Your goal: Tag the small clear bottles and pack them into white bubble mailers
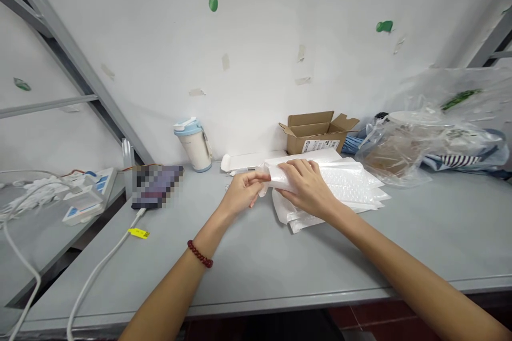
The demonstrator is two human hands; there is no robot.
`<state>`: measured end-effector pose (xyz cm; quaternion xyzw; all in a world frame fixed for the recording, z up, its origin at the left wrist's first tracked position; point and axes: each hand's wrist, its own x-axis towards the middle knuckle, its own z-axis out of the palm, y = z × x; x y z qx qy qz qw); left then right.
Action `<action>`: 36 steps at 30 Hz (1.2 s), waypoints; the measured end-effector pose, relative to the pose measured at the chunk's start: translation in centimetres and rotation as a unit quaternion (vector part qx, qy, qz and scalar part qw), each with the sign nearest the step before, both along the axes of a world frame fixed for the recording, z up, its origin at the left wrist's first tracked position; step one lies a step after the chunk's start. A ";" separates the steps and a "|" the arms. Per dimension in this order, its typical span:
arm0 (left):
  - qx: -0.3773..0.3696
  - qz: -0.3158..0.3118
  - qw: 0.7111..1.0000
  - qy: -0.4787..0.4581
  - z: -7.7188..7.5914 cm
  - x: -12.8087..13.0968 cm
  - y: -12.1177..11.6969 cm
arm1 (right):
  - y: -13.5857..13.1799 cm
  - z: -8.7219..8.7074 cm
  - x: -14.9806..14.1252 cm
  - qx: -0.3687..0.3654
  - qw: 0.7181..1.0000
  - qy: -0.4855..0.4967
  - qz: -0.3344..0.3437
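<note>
A white bubble mailer (281,177) is curled up over the desk between my two hands. With the fingers of my left hand (245,187) closed in a pinch, I hold its left end, which looks like the opening. My right hand (306,186) wraps over its middle, fingers on top and thumb below. What is inside the mailer, if anything, is hidden. Just under and to the right of my right hand lies a loose stack of white bubble mailers (348,184). Behind my hands a flat white box (248,161) rests against the wall.
An open cardboard box (316,136) stands behind the mailers. A blue-lidded cup (194,144) is at the back left, with a phone (158,186) on a white cable (108,261) nearer. Clear plastic bags (400,152) lie at right; power strips (90,197) sit far left.
</note>
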<state>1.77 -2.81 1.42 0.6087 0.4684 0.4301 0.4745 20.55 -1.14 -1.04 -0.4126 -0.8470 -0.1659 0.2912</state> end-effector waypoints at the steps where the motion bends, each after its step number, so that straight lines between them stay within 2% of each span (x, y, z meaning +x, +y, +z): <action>1: 0.013 0.016 1.000 -0.012 0.0 -0.2 0.1 | 0.0 0.0 0.0 0.000 1.000 0.003 0.001; 5: 0.112 0.162 0.980 -0.031 -0.3 -0.9 0.9 | 0.1 0.2 0.1 0.014 1.000 0.017 0.005; 7: 0.128 0.187 0.974 -0.011 -0.5 -1.0 1.2 | 0.1 0.2 0.1 0.024 0.999 0.021 0.004; 8: 0.111 0.168 0.979 -0.007 -0.6 -0.9 1.3 | 0.1 0.2 0.1 0.028 0.999 0.022 0.005; 10: 0.045 0.089 0.995 -0.011 -0.8 -0.7 1.2 | 0.0 0.2 -0.1 0.035 0.999 0.019 0.019; 13: -0.009 0.010 1.000 0.011 -0.9 -0.2 0.9 | -0.6 0.5 -0.3 0.032 0.996 -0.010 0.082; 15: -0.003 0.007 0.999 0.036 -0.9 0.2 0.6 | -1.1 0.8 -0.4 0.025 0.991 -0.038 0.126; 17: 0.003 0.012 0.999 0.031 -0.9 0.5 0.3 | -1.5 1.0 -0.5 0.032 0.988 -0.061 0.137; 21: 0.015 0.049 0.998 -0.042 -1.2 0.9 0.3 | -1.6 1.0 -0.4 0.079 0.990 -0.082 0.080; 24: 0.027 0.092 0.994 -0.052 -1.5 0.9 0.4 | -1.3 0.7 -0.3 0.101 0.990 -0.076 0.061; 27: -0.012 0.076 0.996 -0.041 -1.4 0.7 0.5 | -1.0 0.3 -0.3 0.108 0.990 -0.067 0.066; 31: -0.089 0.044 0.992 -0.081 -1.0 0.0 0.6 | -0.7 0.1 -0.3 0.111 0.989 -0.085 0.045; 36: -0.055 0.054 0.986 -0.150 -0.6 -0.4 0.7 | -0.5 0.3 -0.1 0.113 0.989 -0.094 0.015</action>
